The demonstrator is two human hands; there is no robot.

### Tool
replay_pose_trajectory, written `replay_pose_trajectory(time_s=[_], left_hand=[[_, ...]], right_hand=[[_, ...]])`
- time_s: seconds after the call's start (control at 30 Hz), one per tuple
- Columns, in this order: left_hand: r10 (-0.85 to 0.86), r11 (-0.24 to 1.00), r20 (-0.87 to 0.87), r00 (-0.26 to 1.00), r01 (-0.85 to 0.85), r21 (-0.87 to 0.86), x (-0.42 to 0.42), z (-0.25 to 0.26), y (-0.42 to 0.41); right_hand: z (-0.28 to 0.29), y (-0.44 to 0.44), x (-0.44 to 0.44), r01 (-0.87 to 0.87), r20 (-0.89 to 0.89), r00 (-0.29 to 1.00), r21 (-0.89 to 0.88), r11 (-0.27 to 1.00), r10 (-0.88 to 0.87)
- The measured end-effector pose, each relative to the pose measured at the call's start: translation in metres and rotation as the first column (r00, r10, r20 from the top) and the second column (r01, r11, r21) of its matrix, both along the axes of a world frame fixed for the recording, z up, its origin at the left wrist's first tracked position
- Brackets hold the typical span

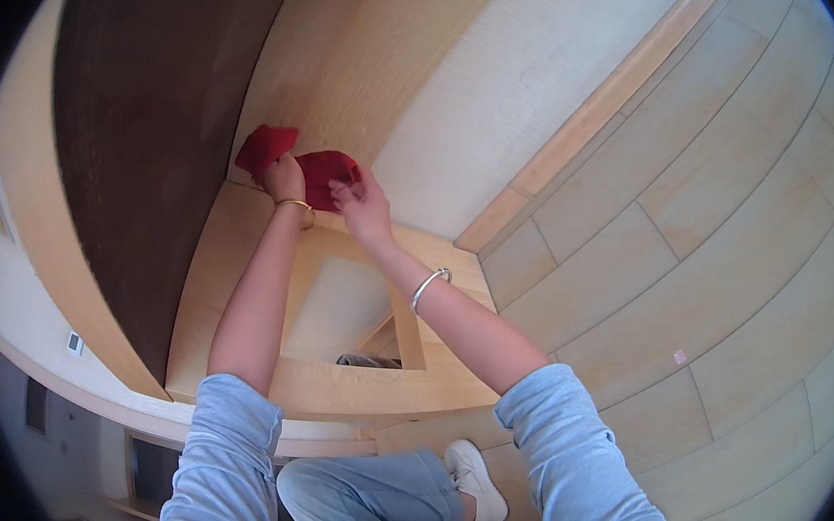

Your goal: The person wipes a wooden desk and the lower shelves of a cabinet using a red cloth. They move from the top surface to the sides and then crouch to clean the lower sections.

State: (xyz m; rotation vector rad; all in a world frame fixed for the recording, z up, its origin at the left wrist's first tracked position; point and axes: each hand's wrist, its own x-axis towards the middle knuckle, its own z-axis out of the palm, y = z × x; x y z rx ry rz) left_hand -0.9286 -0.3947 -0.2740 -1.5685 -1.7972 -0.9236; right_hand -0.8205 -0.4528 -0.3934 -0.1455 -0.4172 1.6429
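A red cloth (326, 171) is stretched between my two hands, close to a light wood panel. My left hand (284, 178) grips it on the left, with a folded part of the cloth standing above the fingers. At the cloth's right edge, the fingers of my right hand (365, 210) pinch it; they look slightly blurred. Below the hands is a light wood board (230, 274) with a cut-out opening, partly hidden behind my forearms. Something dark grey (369, 360) shows through the opening's lower end.
A dark brown panel (146, 125) rises on the left. Beige floor tiles (681, 298) spread out on the right, past a wooden skirting strip (495, 219). A small pale scrap (680, 356) lies on the tiles. My white shoe (476, 481) rests below the board.
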Motion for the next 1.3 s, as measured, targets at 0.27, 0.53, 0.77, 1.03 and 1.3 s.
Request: replay_pose_trajectory(time_s=[0.27,0.53,0.77,1.03,1.3], left_hand=[[0.084,0.981,-0.552,0.829,-0.167,-0.101,-0.072,-0.029,0.043],[0.333,0.773,-0.906,-0.261,-0.474,0.421,-0.139,-0.029,0.077],[-0.606,0.77,-0.517,0.605,0.284,-0.571,0.025,-0.036,0.12],[-0.418,0.861,-0.801,0.428,-0.096,-0.5,0.128,-0.04,0.187],[-0.489,0.854,-0.809,0.327,-0.008,-0.52,0.029,-0.044,0.131]], right_hand=[[-0.017,-0.015,-0.005,0.131,0.492,0.753,0.539,0.832,-0.437],[-0.042,0.02,-0.026,-0.121,0.687,0.115,0.726,0.677,-0.717],[-0.079,0.089,-0.029,-0.046,0.557,-0.336,0.796,0.604,-0.76],[-0.078,0.136,0.055,0.081,0.615,-0.314,0.777,0.624,-0.724],[-0.074,0.083,-0.013,-0.112,0.639,-0.249,0.728,0.677,-0.728]])
